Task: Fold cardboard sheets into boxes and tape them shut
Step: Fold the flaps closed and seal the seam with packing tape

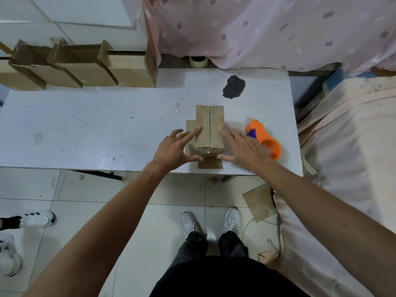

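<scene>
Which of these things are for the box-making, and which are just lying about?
For the job: cardboard box, left hand and right hand touching it, orange tape dispenser, row of folded boxes.
Lying about: cardboard scrap on floor, pink curtain.

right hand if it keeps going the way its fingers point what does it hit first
The cardboard box: the right hand points forward and leftward, fingers at the box's right edge, seemingly touching it.

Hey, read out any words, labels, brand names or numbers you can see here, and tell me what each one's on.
No text in this view can be read.
On the cardboard box, faint dark marks near the far end of its top are too blurred to read.
On the orange tape dispenser, no lettering shows.
</scene>
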